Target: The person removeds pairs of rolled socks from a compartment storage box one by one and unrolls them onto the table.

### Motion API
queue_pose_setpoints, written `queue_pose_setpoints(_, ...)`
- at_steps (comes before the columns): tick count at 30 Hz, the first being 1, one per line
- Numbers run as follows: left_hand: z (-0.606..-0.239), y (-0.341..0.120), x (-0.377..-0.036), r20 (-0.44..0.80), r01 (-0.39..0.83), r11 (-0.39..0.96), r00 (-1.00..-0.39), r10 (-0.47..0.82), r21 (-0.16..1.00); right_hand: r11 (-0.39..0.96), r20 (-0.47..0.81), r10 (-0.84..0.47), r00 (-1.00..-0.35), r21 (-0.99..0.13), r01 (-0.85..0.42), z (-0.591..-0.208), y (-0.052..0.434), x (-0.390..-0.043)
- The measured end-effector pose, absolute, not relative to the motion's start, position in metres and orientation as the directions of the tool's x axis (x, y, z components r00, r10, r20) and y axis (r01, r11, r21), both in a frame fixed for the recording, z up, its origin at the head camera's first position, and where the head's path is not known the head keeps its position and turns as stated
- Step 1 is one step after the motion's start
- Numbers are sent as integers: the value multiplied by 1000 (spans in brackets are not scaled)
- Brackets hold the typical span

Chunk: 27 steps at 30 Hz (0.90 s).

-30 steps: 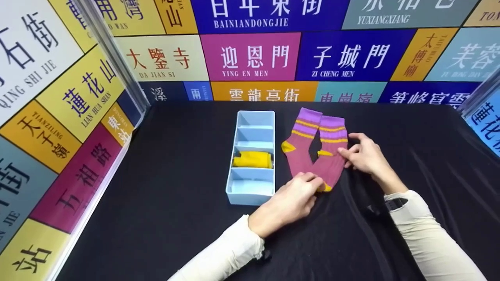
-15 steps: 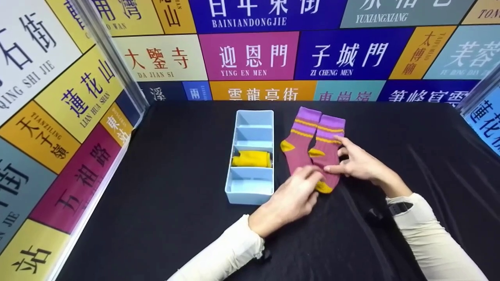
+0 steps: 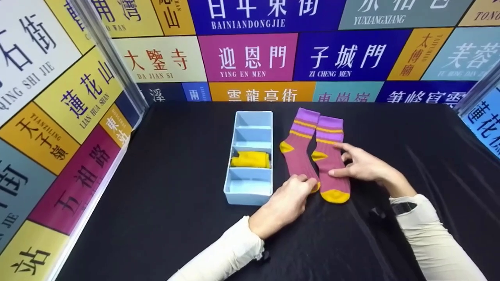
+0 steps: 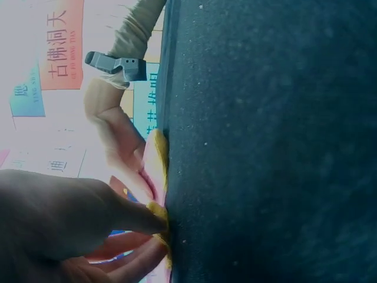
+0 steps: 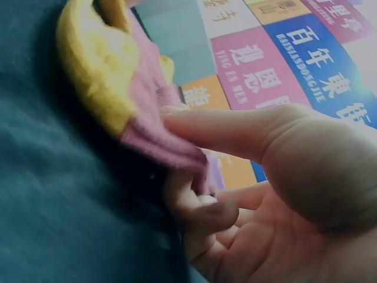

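Observation:
Two pink socks with purple striped cuffs and yellow heels and toes lie flat, cuffs away from me. My left hand [image 3: 284,197] pinches the yellow toe of the left sock [image 3: 297,154]; thumb and fingers meet at that toe in the left wrist view. My right hand [image 3: 363,166] grips the right edge of the right sock [image 3: 330,150], thumb on top. Beneath that edge, fingers [image 5: 197,215] show in the right wrist view. The right sock's yellow toe [image 5: 97,65] appears there too. The socks nearly touch at the cuffs and spread apart toward the toes.
Left of the socks stands a light blue divided box [image 3: 248,198]. A folded yellow cloth item [image 3: 250,159] sits in its third compartment from the back. Black cloth [image 3: 175,175] covers the table, and panels with printed lettering [image 3: 246,56] rise behind and at the sides.
The right sock has swung right, its toe parting from the left sock's. My right hand moved down its edge and took hold of it. My left hand shifted slightly left at the toe.

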State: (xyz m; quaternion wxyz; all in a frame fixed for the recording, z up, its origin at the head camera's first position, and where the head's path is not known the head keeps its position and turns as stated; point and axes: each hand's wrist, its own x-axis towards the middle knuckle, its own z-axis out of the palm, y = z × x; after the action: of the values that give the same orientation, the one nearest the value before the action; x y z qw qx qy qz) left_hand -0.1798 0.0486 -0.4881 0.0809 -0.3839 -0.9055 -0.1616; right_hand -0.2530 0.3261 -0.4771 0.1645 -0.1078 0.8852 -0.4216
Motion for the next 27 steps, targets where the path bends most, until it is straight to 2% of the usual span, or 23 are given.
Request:
queue_pose_setpoints(7,-486,52,-180,296,759,599,-651,699,255,658,-120,-336,-934,-740,-141,-483,314,-252)
queue_pose_setpoints(11,-478,51,-179,306,762,591,-648,697,267,774,-38,-315,-948,-588,-234,-483,312,-251)
queue_pose_setpoints(15,-464,46,-182,344,757,585,-654,674,292,866,-3,-241,-971,-453,-213,-481,310,-248)
queue_pose_setpoints(20,-448,29,-197,408,737,592,-675,615,325,899,78,-153,-985,-404,-172,-479,303,-242)
queue_pose_setpoints(27,-433,-7,-229,458,660,609,-748,480,440,907,262,-153,-953,-344,-241,-470,277,-238)
